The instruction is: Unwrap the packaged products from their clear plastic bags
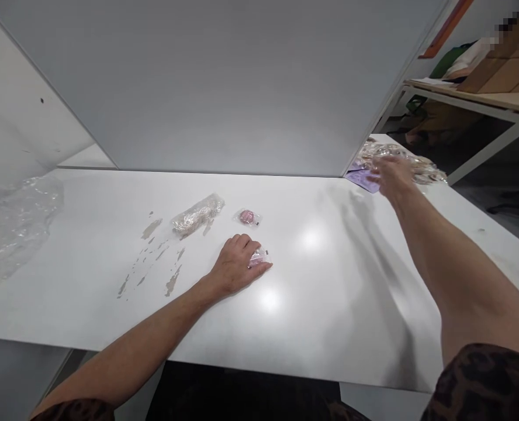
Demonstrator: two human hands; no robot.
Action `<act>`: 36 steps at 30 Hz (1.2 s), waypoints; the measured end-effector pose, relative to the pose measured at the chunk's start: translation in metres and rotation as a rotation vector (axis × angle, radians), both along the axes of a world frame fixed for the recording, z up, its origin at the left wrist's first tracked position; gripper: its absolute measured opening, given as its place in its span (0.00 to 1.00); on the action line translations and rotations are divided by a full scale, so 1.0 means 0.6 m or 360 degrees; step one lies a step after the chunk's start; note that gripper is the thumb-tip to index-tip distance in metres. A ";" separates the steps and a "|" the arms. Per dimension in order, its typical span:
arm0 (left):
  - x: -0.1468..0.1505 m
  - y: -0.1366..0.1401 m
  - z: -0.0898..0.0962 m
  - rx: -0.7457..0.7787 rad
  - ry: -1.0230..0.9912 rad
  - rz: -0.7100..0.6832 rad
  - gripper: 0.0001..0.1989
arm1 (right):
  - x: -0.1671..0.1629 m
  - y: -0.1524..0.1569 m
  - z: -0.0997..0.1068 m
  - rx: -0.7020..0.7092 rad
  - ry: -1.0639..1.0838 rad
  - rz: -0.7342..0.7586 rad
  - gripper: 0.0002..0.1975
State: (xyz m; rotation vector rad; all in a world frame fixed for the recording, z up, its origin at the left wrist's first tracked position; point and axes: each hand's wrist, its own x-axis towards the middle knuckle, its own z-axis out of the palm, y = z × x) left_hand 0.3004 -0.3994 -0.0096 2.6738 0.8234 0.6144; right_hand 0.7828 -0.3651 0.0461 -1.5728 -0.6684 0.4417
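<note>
My left hand rests on the white table with its fingers curled over a small see-through packet with something pink inside. The thumb lies along the packet's near side, and part of it is hidden under the fingers. Just beyond is a second small packet holding a round pink piece. To its left lies a bubble-wrapped bundle; what it contains is not plain. Far to the right, my right hand reaches over a purple packet beside a pile of shiny see-through packets. Motion smears its fingers.
A grey panel stands along the table's back edge. Crumpled see-through plastic covers the far left. Grey worn patches mark the white table. At back right, another table bears cardboard boxes, with a person partly visible behind.
</note>
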 end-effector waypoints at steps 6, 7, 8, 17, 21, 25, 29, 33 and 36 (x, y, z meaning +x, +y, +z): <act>0.006 -0.001 0.001 0.0006 0.0052 0.0029 0.17 | -0.195 -0.067 -0.063 -0.0214 -0.0049 0.0316 0.15; 0.008 -0.001 0.002 0.0008 0.0051 0.0016 0.17 | -0.230 -0.070 -0.063 -0.0230 -0.0110 0.0411 0.15; 0.009 -0.001 0.002 0.0004 0.0046 -0.0001 0.17 | -0.264 -0.068 -0.060 -0.0243 -0.0198 0.0507 0.14; 0.011 -0.002 -0.003 -0.0170 -0.0071 -0.0155 0.16 | -0.479 -0.004 -0.031 -0.0587 -0.0850 0.1083 0.19; 0.014 0.001 0.001 -0.0197 -0.0070 -0.0118 0.16 | -0.510 -0.003 -0.043 -0.0559 -0.0685 0.1004 0.14; 0.015 0.011 0.008 -0.0289 -0.0245 0.0251 0.14 | -0.500 -0.031 -0.052 -0.0479 -0.0385 0.0896 0.17; 0.018 0.029 0.011 -0.0675 -0.0684 0.0508 0.07 | -0.476 -0.083 -0.045 -0.0267 -0.0119 0.0723 0.25; 0.027 0.038 0.012 -0.1359 -0.1108 0.0318 0.09 | -0.489 -0.135 -0.033 -0.0009 0.0262 0.0867 0.26; 0.025 0.031 0.017 -0.1669 -0.1168 -0.0097 0.13 | -0.521 -0.162 -0.033 0.0054 0.0336 0.0978 0.28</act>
